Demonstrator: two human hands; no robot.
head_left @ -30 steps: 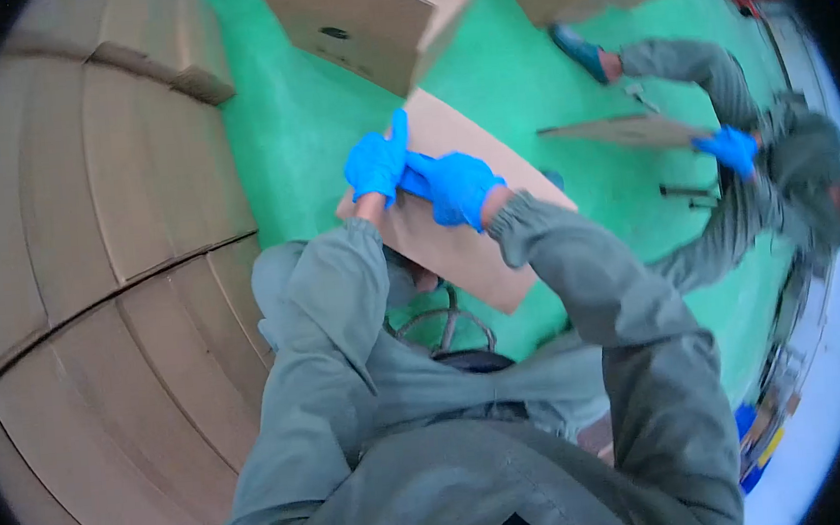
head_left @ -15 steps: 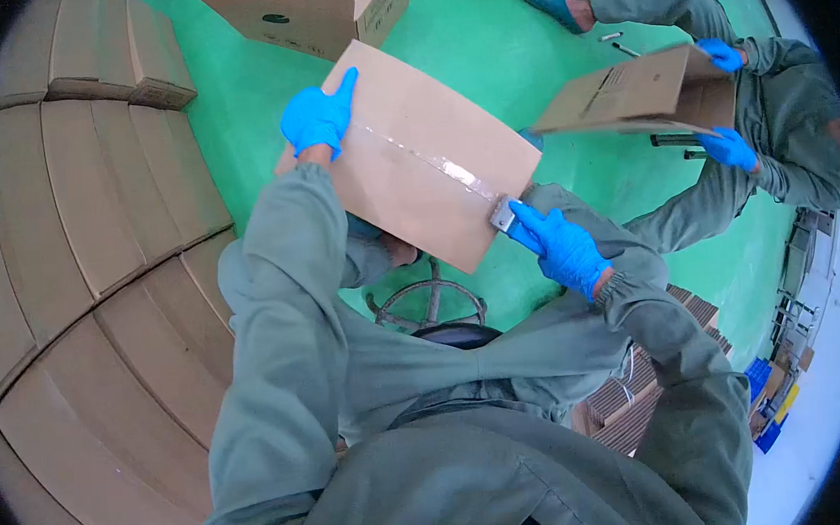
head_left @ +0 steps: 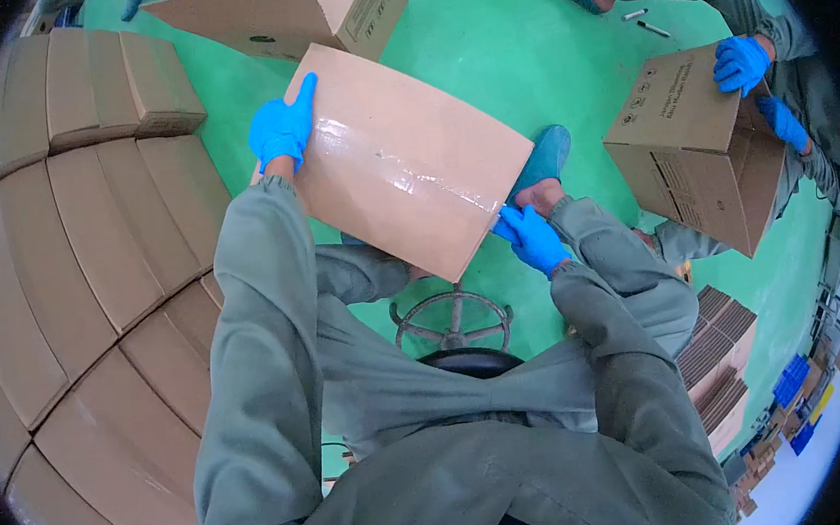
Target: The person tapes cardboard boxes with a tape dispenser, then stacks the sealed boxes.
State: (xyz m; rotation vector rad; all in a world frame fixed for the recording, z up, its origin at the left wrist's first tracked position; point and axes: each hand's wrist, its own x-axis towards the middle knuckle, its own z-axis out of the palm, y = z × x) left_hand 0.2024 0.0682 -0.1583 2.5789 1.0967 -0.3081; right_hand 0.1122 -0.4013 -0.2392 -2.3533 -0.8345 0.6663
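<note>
A cardboard box (head_left: pixel 410 135) is tilted in front of me above my lap, and a strip of clear, shiny tape (head_left: pixel 398 172) runs along the middle of its upper face. At its upper left edge, my left hand (head_left: pixel 281 133) in a blue glove grips it, thumb stretched along the face. My right hand (head_left: pixel 537 240), also blue-gloved, is closed at the lower right edge, where the tape ends. Only a pale sliver of the small metal-headed hand tool shows between the fingers and the box; the rest is hidden.
Cartons (head_left: pixel 90 209) are stacked on my left. An open box (head_left: pixel 292 16) stands ahead. On the right a co-worker's gloved hand (head_left: pixel 742 64) holds another box (head_left: pixel 672 144). Two markers (head_left: pixel 653 29) lie on the green floor. Flat cardboard (head_left: pixel 713 348) is piled by my right leg.
My right hand has moved slightly down and left, its tool now mostly hidden at the box edge. The left hand has shifted left with the box. The co-worker's box has turned and moved right.
</note>
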